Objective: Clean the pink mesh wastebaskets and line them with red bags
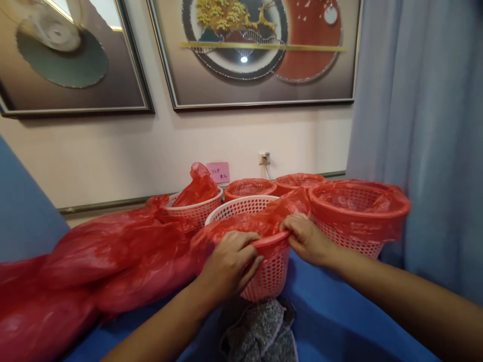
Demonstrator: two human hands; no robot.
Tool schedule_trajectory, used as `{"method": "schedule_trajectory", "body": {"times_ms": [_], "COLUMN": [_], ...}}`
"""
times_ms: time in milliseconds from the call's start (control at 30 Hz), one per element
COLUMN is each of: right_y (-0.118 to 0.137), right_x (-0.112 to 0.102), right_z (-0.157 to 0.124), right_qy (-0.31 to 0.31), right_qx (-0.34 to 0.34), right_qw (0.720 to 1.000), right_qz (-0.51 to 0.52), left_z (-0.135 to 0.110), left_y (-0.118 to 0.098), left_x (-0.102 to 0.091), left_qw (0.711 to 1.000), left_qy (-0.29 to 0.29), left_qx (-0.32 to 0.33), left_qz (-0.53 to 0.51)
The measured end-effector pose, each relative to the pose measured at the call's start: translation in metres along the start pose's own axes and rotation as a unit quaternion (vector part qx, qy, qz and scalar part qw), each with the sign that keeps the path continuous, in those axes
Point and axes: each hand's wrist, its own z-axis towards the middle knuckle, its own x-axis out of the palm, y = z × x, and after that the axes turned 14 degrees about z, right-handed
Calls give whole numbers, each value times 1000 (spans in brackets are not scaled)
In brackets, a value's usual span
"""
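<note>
A white perforated basket [241,204] stands on the blue surface [324,306] in front of the person, with a red plastic bag [245,224] lining it and drawn over its near rim. The left hand [232,261] has its fingers bent over the front left of that rim, closed on the plastic. The right hand [305,239] pinches the same bag between thumb and fingers at the front right of the rim. Toward the back, the basket's white wall shows uncovered.

A crumpled grey cloth [260,332] lies just below the basket, on the person's side. A large heap of red plastic [124,251] spreads to the left, reaching another white basket [215,197] with red plastic bunched inside. Two red-lined baskets [249,187] [300,179] sit behind, near the wall [302,136], and a larger red-lined basket [360,213] stands to the right, beside a blue-grey curtain [433,125]. A pink card [219,172] with handwriting and a socket [264,158] appear behind them, below the framed pictures [260,93]
</note>
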Motion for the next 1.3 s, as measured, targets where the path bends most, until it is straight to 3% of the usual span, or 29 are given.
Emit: {"method": "schedule_trajectory", "body": {"times_ms": [167,367,500,633,733,833,900,1000,1100,1167,1300], "right_y": [-26,-28,-30,-48,-70,-79,-66,-15,49,78,82], "right_x": [1,-2,-6,-14,-20,-22,-19,-7,13,27,46], "right_z": [-6,-14,-12,-7,-5,-7,-9,-8,-3,2,4], "right_qy": [-27,2,10,4,-26,-65,-99,-137,-68,-42,-38], "right_qx": [13,2,-22,-31,-10,17,28,5,-67,-93,-85], "right_qw": [999,1000,1000,999,999,997,993,990,995,994,991], "right_qz": [18,2,8,-7,-29,-46,-49,-21,-7,-33,-96], "left_z": [-20,-46,-47,-44,-41,-39,-39,-37,-30,-25,-20], "left_y": [13,47,71,92,94,84,73,54,27,9,-6], "left_x": [-2,16,9,-3,-4,-1,3,10,16,16,8], "left_qw": [999,997,992,983,984,988,991,991,990,991,990], "left_qy": [-28,-16,37,108,111,65,30,0,-11,-10,8], "left_qx": [-24,-72,-119,-148,-137,-125,-118,-126,-141,-134,-117], "left_qz": [-13,-1,12,4,-23,-55,-61,-48,-15,4,-80]}}
